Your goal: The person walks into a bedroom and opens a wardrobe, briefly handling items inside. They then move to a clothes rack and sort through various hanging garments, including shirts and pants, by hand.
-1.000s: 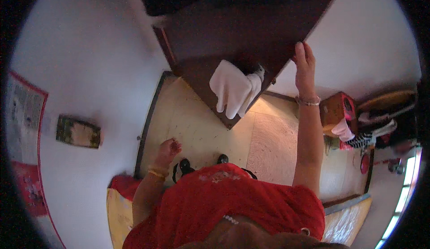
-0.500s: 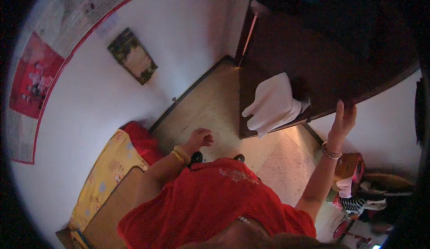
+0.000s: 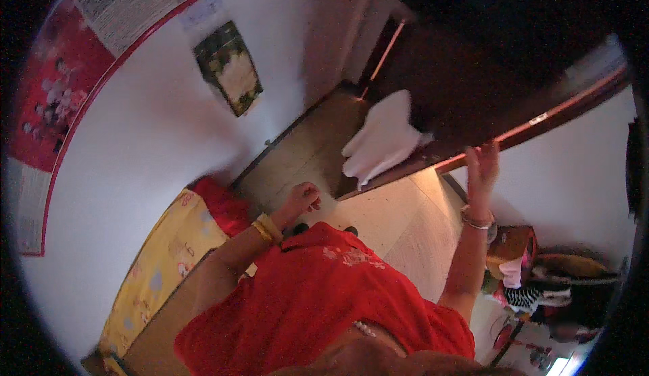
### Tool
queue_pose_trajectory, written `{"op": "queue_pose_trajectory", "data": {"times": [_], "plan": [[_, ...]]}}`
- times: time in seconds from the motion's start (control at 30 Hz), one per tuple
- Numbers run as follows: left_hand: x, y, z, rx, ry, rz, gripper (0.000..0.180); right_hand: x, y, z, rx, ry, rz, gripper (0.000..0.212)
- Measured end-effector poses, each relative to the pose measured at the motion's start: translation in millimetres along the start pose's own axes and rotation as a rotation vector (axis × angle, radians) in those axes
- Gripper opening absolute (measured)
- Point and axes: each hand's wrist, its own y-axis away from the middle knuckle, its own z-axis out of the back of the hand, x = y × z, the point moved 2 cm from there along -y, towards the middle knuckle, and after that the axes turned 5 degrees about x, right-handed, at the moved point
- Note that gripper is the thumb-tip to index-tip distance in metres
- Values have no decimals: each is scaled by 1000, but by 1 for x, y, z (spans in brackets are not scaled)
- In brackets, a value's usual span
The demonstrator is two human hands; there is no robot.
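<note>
Fingers (image 3: 488,154) of right hand (image 3: 481,173) flat & open vs edge of dark door (image 3: 473,85), door's long edge running up-right from them, white towel (image 3: 382,139) draped on it; left hand (image 3: 301,199) loosely curled, empty, farther off.

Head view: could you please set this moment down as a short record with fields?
Right hand: raised, open, fingers at the edge of the dark door
Left hand: loosely curled, low, holding nothing
Door: white towel hangs on it
Wall: framed picture, red-bordered poster
Floor: pale tiles
Lower left: yellow cloth
</note>
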Motion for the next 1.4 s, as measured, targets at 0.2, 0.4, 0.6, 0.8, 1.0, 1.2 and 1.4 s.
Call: {"op": "queue_pose_trajectory", "data": {"times": [0.2, 0.4, 0.6, 0.8, 1.0, 1.2, 1.4], "plan": [[-9, -39, -7, -65, -408, -343, 42, -8, 36, -20, 36, 172, -5, 40], [-67, -59, -22, -183, -754, -571, 86, -96, 130, 28, -85, 169, -357, 35], [-62, -96, -3, -451, -675, -542, 84, -182, 266, 87, -322, 181, -758, 36], [-60, -127, 78, -726, -722, -407, 57, -201, 345, 113, -443, 438, -1097, 36], [-75, -148, 151, -925, -876, -131, 47, -279, 366, 182, -204, 522, -1250, 38], [-42, -152, 69, -850, -695, 148, 36, -289, 326, 235, -268, 576, -1082, 36], [55, -201, -53, -9, -662, 657, 13, -275, 311, 263, -411, 233, -1152, 32]]}}
